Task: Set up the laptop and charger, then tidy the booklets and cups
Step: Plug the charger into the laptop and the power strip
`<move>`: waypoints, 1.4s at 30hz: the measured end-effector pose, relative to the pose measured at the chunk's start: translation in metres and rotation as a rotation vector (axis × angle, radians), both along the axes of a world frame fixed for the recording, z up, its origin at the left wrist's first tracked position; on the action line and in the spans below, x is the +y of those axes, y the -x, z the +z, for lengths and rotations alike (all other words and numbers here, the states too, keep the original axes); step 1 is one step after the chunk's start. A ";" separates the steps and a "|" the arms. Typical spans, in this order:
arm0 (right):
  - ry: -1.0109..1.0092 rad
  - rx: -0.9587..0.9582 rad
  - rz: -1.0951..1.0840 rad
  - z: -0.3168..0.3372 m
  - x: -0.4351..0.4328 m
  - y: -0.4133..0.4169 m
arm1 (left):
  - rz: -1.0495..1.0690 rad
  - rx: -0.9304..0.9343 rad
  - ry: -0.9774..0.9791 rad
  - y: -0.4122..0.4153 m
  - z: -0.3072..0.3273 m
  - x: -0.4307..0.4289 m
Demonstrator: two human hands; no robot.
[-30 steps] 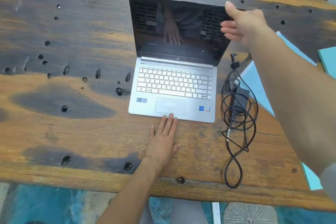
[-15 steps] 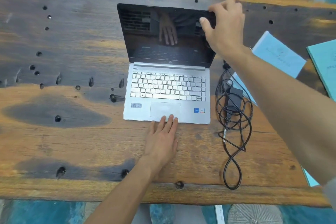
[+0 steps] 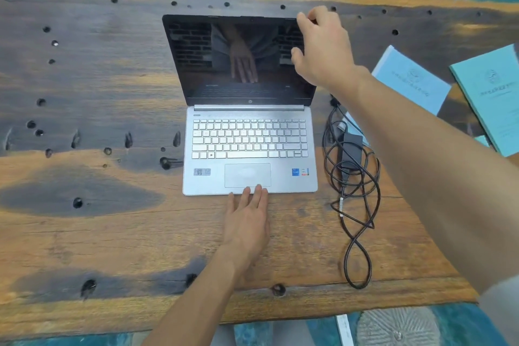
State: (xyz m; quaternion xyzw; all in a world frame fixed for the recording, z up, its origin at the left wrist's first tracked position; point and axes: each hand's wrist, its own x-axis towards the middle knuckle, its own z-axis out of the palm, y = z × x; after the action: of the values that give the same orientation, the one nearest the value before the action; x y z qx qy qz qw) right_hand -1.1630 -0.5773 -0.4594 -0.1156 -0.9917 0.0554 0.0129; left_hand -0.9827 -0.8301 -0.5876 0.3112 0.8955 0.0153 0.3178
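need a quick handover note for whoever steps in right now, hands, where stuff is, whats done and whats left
Left hand: flat on the scarred wooden table, fingertips on the front edge of the open silver laptop.
Right hand: gripping the top right corner of the dark screen.
Black charger brick with tangled cable: right of the laptop, cable loose, apparently not plugged in.
Pale blue booklets: scattered at the table's right edge.
Done: laptop opened.
Left: connect charger, stack booklets, tidy cups (none in view).

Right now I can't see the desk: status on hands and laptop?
Left hand flat, fingertips on laptop front edge. Right hand gripping screen's top right corner. Charger coiled, unplugged, beside laptop.
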 end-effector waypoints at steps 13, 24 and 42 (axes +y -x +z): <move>0.222 0.043 -0.258 -0.016 0.049 -0.082 | 0.136 -0.049 -0.435 0.072 0.030 0.075; 0.507 -0.139 -0.571 -0.083 0.144 -0.141 | 0.499 -0.447 -0.498 0.084 0.010 0.194; 0.838 -0.101 -0.529 -0.166 0.138 -0.132 | 0.970 -0.451 -0.551 0.049 -0.011 0.261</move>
State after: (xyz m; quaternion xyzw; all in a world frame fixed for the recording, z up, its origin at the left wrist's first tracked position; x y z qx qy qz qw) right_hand -1.0312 -0.4395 -0.6250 -0.3610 -0.8203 0.4381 -0.0691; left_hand -1.0318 -0.5696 -0.5990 -0.0726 0.8089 0.4558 0.3642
